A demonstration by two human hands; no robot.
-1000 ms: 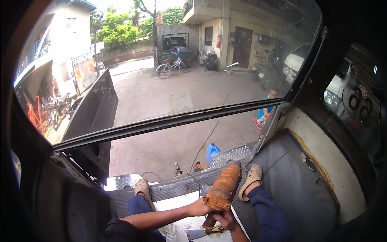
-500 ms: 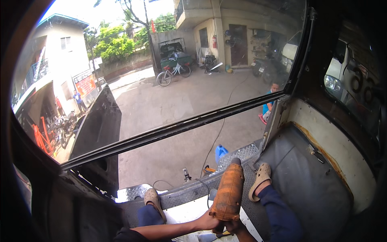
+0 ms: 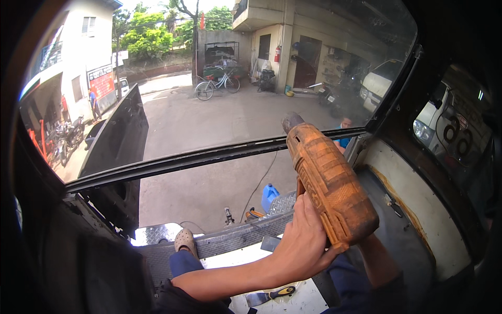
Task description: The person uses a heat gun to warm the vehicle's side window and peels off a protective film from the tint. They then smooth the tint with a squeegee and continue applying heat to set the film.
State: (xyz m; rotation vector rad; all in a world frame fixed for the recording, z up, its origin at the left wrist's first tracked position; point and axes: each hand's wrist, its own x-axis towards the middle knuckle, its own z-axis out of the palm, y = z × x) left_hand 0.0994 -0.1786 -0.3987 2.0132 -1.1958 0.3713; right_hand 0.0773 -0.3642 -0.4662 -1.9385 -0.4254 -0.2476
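Observation:
A worn, dirty orange heat gun (image 3: 332,183) with a dark metal nozzle is held up in front of me. It tilts so that its nozzle points up and away to the left. My left hand (image 3: 303,238) is closed on its underside, fingers wrapped beneath the body. Behind the tool's rear end comes my right forearm (image 3: 376,261); the right hand's fingers are hidden by the tool. Below my left forearm, a putty knife (image 3: 282,293) with a black and yellow handle lies on the white panel (image 3: 306,298).
A black-framed window (image 3: 209,161) slants across ahead. Beyond the step lie a blue jug (image 3: 270,196), a cable (image 3: 259,188) and a small metal tool (image 3: 229,215). A person (image 3: 344,133) is low at the right. A bicycle (image 3: 217,83) stands farther off across the pavement.
The heat gun has risen and swung right, its nozzle now tilted up left across the window frame. My hands rose with it. The view shifted, and the putty knife shows more fully.

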